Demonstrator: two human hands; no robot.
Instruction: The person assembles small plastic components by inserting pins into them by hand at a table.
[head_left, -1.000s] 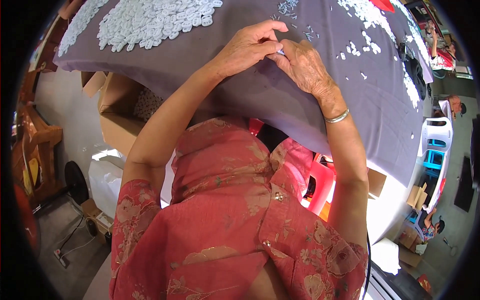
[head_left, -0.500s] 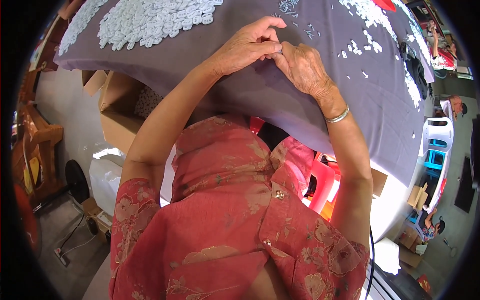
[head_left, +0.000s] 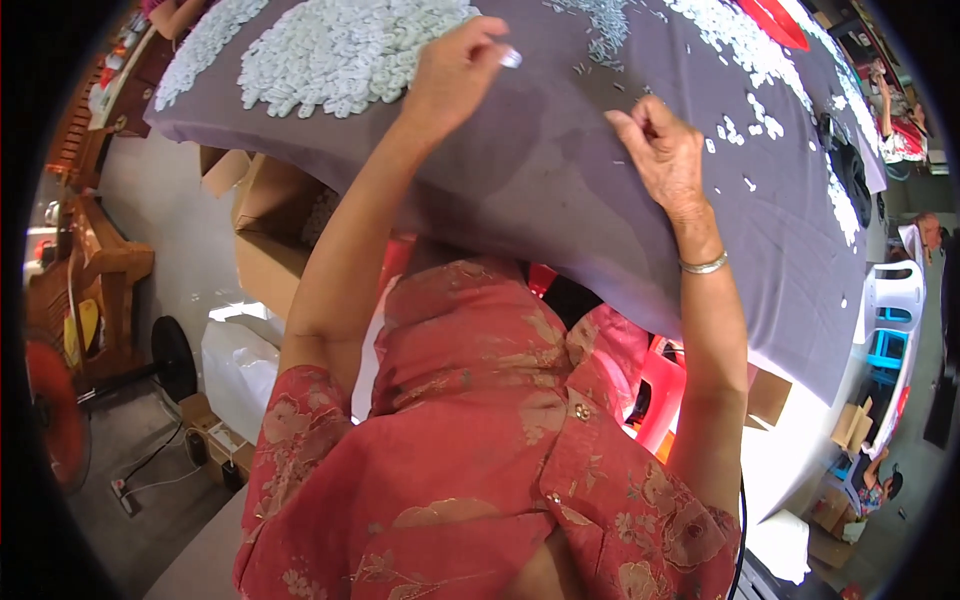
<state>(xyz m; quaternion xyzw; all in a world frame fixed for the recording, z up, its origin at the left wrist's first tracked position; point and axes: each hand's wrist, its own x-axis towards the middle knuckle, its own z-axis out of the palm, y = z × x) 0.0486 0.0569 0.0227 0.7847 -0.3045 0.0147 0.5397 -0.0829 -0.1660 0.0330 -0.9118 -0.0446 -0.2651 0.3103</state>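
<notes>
My left hand (head_left: 455, 80) is raised over the near side of the cloth-covered table, beside a large heap of flat white oval plastic pieces (head_left: 330, 60). A small white plastic piece (head_left: 511, 58) sticks out from its pinched fingertips. Apart from it, on the right, my right hand (head_left: 665, 155) hovers above the cloth, thumb held away from its curled fingers. Nothing shows between that thumb and the fingers. Beyond the right hand lies a loose pile of thin grey screw-like pieces (head_left: 608, 35), some scattered toward the hand.
The dark grey tablecloth (head_left: 560, 190) hangs over the near edge. Small white parts (head_left: 760, 60) lie scattered at the far right, by a red tray (head_left: 775, 22). An open cardboard box (head_left: 270, 215) stands below the table's left side. Another person's arm (head_left: 178, 18) shows at the far left.
My hands, together half a second ago, have come apart. The left moved left and up with a white piece in its fingertips; the right moved right and down. The view shifted slightly.
</notes>
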